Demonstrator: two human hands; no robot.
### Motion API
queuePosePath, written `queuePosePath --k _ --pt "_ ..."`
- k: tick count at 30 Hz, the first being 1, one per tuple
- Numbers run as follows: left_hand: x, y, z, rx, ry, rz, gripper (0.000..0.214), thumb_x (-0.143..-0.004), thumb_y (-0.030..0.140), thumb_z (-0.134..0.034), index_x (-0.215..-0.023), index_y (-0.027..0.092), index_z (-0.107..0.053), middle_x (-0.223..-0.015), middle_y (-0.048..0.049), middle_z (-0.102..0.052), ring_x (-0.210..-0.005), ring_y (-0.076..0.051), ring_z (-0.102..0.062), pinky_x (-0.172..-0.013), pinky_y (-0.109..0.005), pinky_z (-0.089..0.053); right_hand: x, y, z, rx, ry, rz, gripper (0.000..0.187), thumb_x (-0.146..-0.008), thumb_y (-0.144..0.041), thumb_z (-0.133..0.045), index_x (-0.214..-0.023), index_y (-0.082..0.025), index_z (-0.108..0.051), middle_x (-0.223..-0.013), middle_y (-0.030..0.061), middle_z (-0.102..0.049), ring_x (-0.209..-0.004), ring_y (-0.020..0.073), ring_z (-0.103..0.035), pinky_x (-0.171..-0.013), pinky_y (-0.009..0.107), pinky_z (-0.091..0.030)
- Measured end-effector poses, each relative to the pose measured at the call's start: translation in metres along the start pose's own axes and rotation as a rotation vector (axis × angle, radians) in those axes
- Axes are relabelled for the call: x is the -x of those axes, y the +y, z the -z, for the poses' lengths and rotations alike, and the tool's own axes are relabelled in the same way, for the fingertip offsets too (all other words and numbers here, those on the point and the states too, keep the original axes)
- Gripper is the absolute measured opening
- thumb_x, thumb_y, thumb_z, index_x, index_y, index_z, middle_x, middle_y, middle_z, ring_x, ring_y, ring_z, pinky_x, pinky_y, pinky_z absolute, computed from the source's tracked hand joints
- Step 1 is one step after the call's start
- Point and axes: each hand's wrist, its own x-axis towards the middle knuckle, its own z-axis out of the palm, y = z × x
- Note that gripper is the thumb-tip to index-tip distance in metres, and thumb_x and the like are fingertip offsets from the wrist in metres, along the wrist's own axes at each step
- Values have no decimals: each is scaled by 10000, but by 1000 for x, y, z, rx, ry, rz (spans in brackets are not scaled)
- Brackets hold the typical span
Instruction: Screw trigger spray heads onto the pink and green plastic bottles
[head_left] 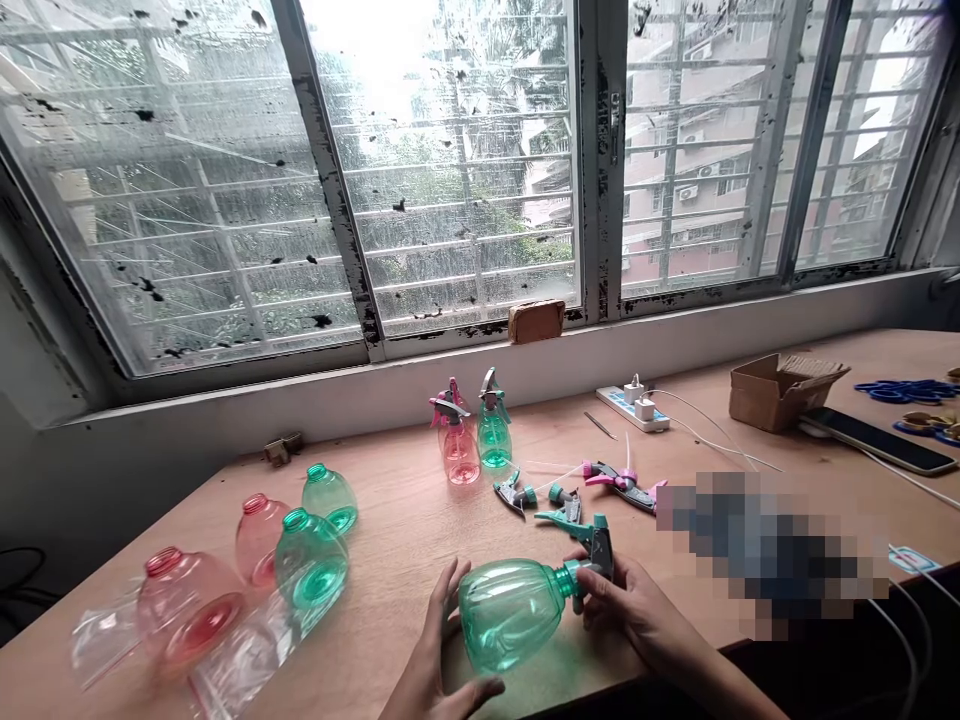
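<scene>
A green see-through spray bottle (508, 608) lies on its side near the front edge of the wooden table (405, 520). My left hand (439, 650) cups its rounded base, fingers curled round it. My right hand (626, 600) is closed round the bottle's neck and the green and grey trigger head (592, 545) fitted there. Just behind lie loose trigger heads, green and grey ones (536, 497) and a pink one (619, 482).
Two finished bottles stand further back, pink (457, 445) and green (494, 432). Several empty pink and green bottles (300, 555) lie at the left with clear plastic bags (225, 670). A power strip (634, 408), cardboard box (780, 388), phone (877, 438) and cables sit at the right. A window runs behind.
</scene>
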Motion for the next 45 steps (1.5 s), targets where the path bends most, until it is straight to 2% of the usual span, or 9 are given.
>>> queuePosePath --k 6,9,14,19,24,28,33,39,45 --pt "1 0 0 -121 23 27 981 -845 307 -800 -1639 273 -225 -1711 -104 -282 -1581 -356 -206 -1300 -519 -124 2 -2 -1 91 -33 4 451 -778 -527 -850 -1015 -167 -716 -726 19 -723 -605 179 -666 -583 305 -534" --pt "3 5 -1 -105 -4 37 1075 -785 459 -850 -1642 278 -226 -1704 -93 -307 -1573 -388 -217 -1296 -509 -157 3 -5 -2 50 -30 16 447 -769 -513 -863 -1014 -167 -723 -744 16 -707 -651 182 -669 -593 299 -544" --pt "3 5 -1 -48 -11 44 862 -927 679 -576 -1620 252 -292 -1660 -122 -400 -1557 -377 -277 -1285 -510 -197 4 -6 -4 21 -34 23 456 -764 -536 -859 -988 -161 -726 -745 4 -672 -637 170 -650 -574 292 -537" --pt "1 2 -4 48 -28 3 1036 -819 528 -811 -1632 310 -206 -1689 -139 -320 -1558 -381 -272 -1251 -519 -295 3 -2 -2 57 -39 5 457 -798 -572 -812 -958 -158 -704 -707 -5 -668 -573 156 -635 -571 288 -505" --pt "0 1 -5 -106 -6 -1 1130 -796 260 -840 -1647 337 -100 -1693 -143 -304 -1574 -366 -227 -1277 -545 -184 2 1 0 75 -58 -3 456 -800 -587 -800 -958 -172 -691 -679 -10 -668 -570 177 -638 -564 298 -493" --pt "2 2 -4 -45 -59 -7 1225 -740 478 -887 -1649 323 -81 -1678 -174 -316 -1527 -417 -326 -1246 -550 -253 2 1 0 66 -46 -3 463 -796 -576 -810 -979 -166 -699 -680 -4 -682 -567 169 -630 -566 294 -494" --pt "2 11 -4 20 -120 -8 1021 -834 756 -641 -1632 296 -202 -1631 -155 -426 -1505 -397 -383 -1248 -519 -260 2 0 0 16 3 -5 502 -767 -570 -842 -999 -149 -698 -706 3 -689 -555 151 -624 -548 285 -499" --pt "3 14 -2 49 -119 19 1016 -806 621 -786 -1616 311 -257 -1646 -118 -410 -1534 -395 -322 -1269 -520 -234 3 -1 -1 42 -34 -4 489 -776 -587 -829 -965 -155 -698 -702 -7 -680 -561 152 -653 -549 276 -504" --pt "1 0 -3 -78 -46 24 1109 -738 209 -887 -1620 342 -227 -1657 -98 -389 -1534 -357 -332 -1284 -489 -218 2 1 2 55 -48 2 461 -807 -563 -816 -995 -159 -698 -705 -7 -695 -574 155 -671 -554 268 -502"
